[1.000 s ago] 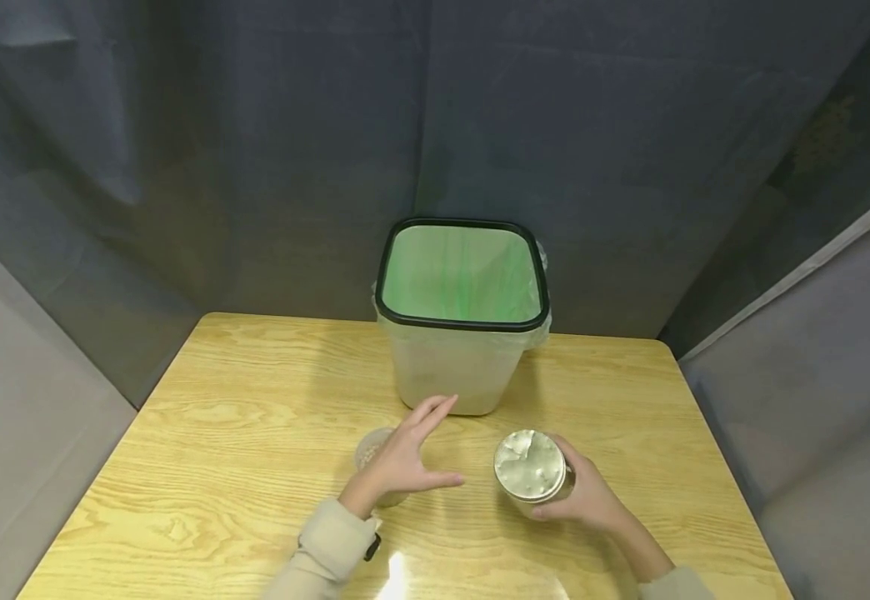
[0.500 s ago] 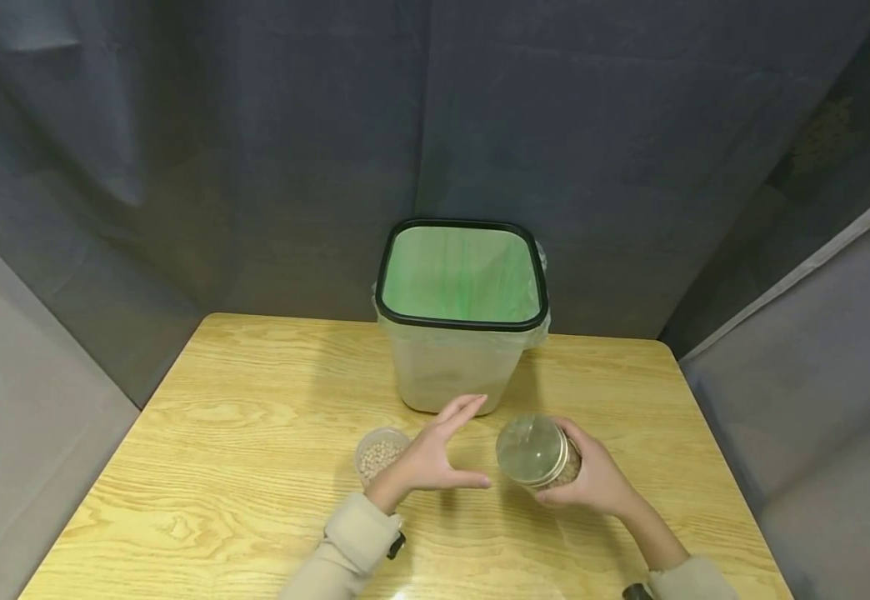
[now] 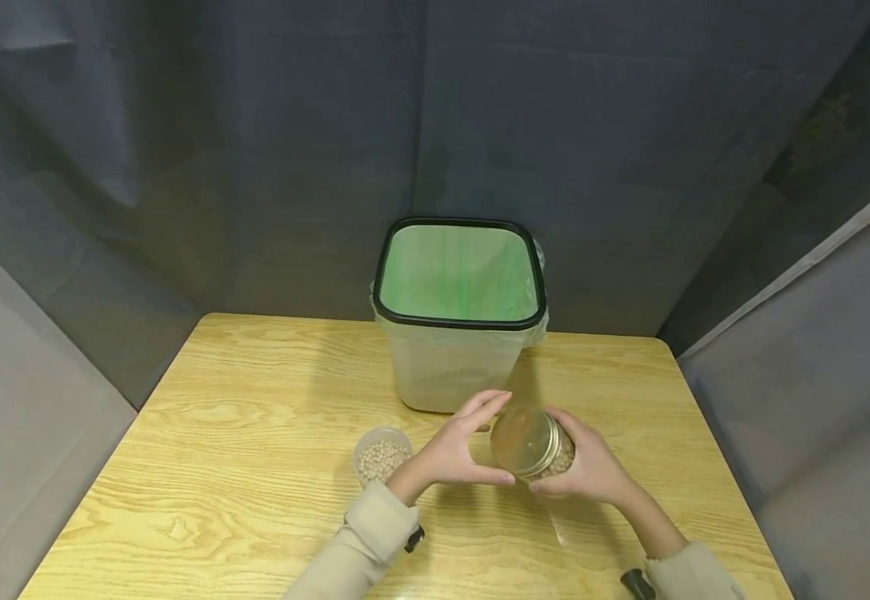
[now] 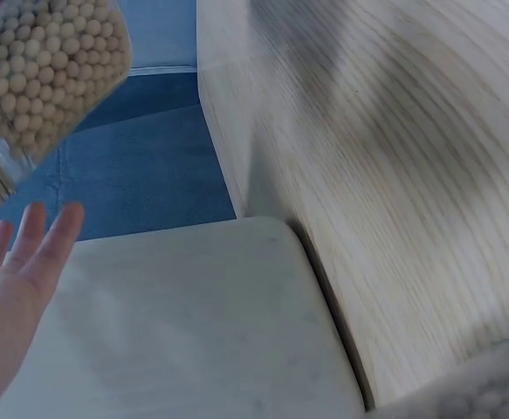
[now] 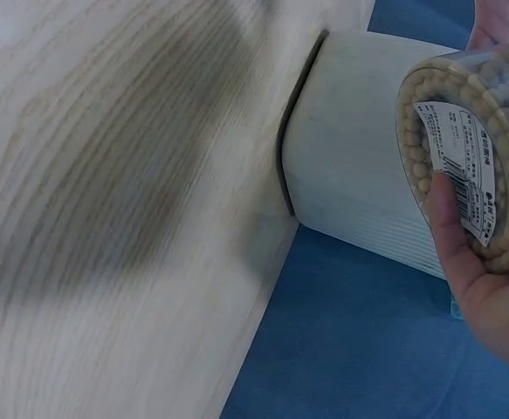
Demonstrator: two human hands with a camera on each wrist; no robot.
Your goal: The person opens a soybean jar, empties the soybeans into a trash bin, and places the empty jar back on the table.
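Green-lined bin (image 3: pixel 461 275), black rim

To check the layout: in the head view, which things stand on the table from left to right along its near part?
Small cup of beans → left hand → jar of beans → right hand.
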